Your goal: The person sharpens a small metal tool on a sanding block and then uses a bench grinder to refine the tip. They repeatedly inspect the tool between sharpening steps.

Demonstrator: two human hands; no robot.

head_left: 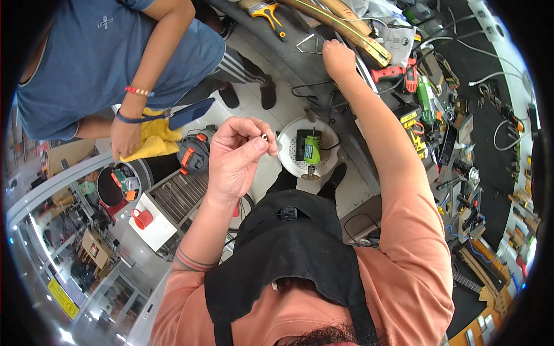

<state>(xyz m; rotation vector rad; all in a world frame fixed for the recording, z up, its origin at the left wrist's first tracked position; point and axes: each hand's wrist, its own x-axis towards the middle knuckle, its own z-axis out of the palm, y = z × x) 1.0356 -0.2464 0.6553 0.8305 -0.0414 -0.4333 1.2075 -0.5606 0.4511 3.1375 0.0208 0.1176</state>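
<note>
My left hand (235,158) is raised in front of my chest, pinching a small silver metal piece (264,138) between thumb and fingertips. My right hand (338,58) reaches far out, fingers curled down on the dark workbench (300,63) beside a bent wire triangle (310,44). Whether it grips anything there is hidden. Below my left hand, on the floor, a white round bowl (287,143) holds a green rotary tool (311,149).
Another person in a blue shirt stands at the left, a hand (124,138) on a yellow cloth (154,141). Tools crowd the bench at right: a red-handled tool (393,72), a yellow brush (271,14), wooden pieces (346,26). A red cup (142,218) sits on a white tray.
</note>
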